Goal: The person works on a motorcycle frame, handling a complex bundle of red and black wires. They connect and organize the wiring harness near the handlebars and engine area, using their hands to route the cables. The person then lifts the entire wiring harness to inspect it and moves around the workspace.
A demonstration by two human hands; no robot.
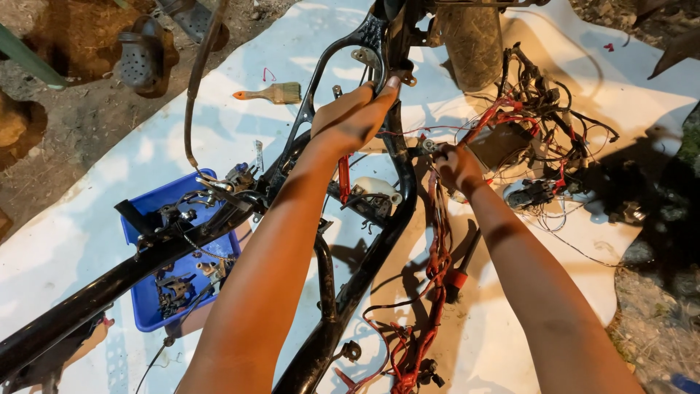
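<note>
Your left hand [356, 113] presses flat against the black frame [379, 241], fingers stretched up along its upper tube, open rather than wrapped around it. Your right hand [458, 166] is closed just right of the frame, fingers curled on a small part at the head of the red wiring [436, 277]; what that part is cannot be made out. The wiring runs down along the frame's right side and ends in a tangle near its lower end. Farther right of the frame, a denser knot of wires [543, 128] lies on the white sheet [109, 175]. Above the frame's top stands a tyre [472, 44]. Left of the frame, a blue tray [157, 303] holds small metal parts, and a brush [273, 93] lies on the sheet beyond it. A red-handled tool [458, 277] rests just right of the wiring.
</note>
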